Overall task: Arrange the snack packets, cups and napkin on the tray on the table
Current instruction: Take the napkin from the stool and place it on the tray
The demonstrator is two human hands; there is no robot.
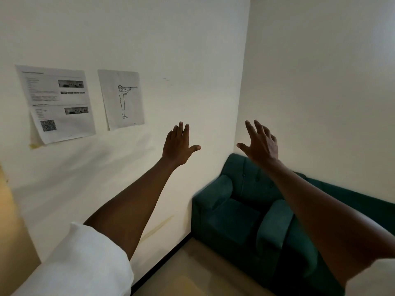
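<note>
Two bare hands, mine, stretch out ahead in the head view, and neither holds anything. My left hand [178,146] is raised near the centre, fingers straight and close together, thumb out to the right. My right hand [260,144], just to its right, has its fingers spread wide. Beyond them is a white wall [192,60] with a printed sheet [56,103] and a line drawing [120,99] at far left. A dark green armchair [235,210] fills the lower right corner. The tray, snack packets, cups, napkin and table are all out of view, so I judge that all the arranging is still to do.
</note>
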